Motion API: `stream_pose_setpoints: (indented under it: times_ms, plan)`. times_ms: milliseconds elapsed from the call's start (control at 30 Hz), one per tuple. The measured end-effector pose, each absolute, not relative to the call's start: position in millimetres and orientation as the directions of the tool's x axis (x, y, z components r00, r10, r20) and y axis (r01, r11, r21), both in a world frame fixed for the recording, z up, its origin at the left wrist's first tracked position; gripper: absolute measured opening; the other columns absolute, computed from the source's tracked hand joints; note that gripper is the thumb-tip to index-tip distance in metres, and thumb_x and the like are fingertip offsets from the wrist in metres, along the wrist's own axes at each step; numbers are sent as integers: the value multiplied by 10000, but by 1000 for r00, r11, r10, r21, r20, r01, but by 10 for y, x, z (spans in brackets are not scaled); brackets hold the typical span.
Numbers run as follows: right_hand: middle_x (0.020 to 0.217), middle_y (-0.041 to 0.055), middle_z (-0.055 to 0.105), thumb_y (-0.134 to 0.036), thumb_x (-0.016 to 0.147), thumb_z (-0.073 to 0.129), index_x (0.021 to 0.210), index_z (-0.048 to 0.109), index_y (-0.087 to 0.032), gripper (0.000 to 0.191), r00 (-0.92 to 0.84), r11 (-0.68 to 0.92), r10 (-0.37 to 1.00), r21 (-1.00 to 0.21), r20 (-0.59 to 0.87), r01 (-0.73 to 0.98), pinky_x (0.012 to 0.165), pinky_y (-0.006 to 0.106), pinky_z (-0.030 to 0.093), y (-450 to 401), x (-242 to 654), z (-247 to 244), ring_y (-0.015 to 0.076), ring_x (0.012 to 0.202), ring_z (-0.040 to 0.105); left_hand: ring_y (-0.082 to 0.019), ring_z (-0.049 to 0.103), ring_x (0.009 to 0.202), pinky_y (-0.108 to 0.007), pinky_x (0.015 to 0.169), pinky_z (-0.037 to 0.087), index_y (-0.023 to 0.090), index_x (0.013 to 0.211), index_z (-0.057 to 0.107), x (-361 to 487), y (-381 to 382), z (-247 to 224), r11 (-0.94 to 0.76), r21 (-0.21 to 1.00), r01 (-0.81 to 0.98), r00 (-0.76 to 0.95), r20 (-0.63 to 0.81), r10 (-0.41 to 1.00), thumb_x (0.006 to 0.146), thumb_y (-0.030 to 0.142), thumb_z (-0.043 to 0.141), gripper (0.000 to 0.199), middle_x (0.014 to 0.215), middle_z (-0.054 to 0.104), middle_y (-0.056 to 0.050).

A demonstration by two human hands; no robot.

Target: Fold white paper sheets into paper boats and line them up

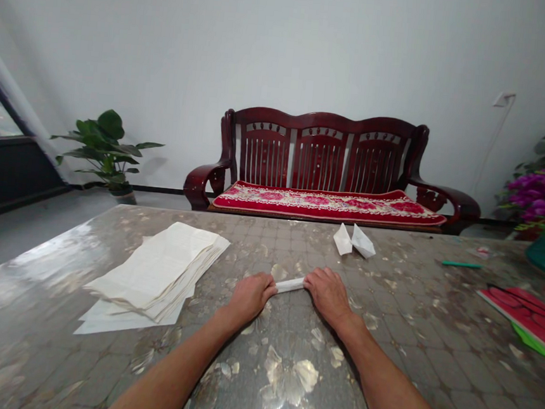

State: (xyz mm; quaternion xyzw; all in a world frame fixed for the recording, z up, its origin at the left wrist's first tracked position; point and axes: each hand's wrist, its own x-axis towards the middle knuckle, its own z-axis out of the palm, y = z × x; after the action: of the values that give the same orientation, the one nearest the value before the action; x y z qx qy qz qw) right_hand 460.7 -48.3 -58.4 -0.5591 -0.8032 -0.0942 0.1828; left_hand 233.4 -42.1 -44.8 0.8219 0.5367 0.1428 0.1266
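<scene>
Pinching a folded paper strip between them, the left hand and right hand rest on the table; a paper stack lies left, what looks like a paper boat far.

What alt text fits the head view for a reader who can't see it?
Left hand and right hand hold a folded paper strip on a glossy table. A paper stack lies left, a paper boat ahead.

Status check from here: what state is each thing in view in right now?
Left hand: gripping the strip's left end
Right hand: gripping the strip's right end
Paper strip: folded narrow, held between both hands
Paper stack: loose, fanned, lying flat
Folded paper shapes: finished-looking, lying apart from the stack
</scene>
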Motion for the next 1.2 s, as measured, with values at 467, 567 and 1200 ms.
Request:
stream_pose_setpoints:
  times_ms: [467, 567, 1200]
  plan:
    - [845, 15, 626, -226, 898, 516, 825, 606, -210, 117, -105, 433, 853, -579, 512, 691, 755, 265, 449, -492, 4719, -686, 160, 803, 585, -168, 625, 803, -287, 766, 490, 196, 882, 586, 2225, -385, -622, -388, 748, 539, 207, 329, 921, 858, 284, 528, 109, 828, 652, -3]
    - [847, 16, 657, -264, 856, 550, 878, 645, -206, 114, -31, 393, 879, -686, 476, 613, 738, 275, 473, -462, 4725, -710, 165, 774, 603, -156, 628, 705, -271, 693, 500, 189, 976, 579, 2235, -367, -615, -293, 837, 462, 165, 244, 956, 781, 253, 595, 206, 759, 652, 24]
    - [962, 29, 664, -105, 755, 694, 861, 683, -236, 170, -201, 505, 731, -320, 652, 802, 848, 346, 398, -581, 4642, -552, 214, 951, 556, -160, 621, 718, -268, 714, 460, 223, 1157, 644, 2242, -367, -646, -280, 690, 667, 181, 215, 960, 838, 219, 566, 328, 773, 661, 14]
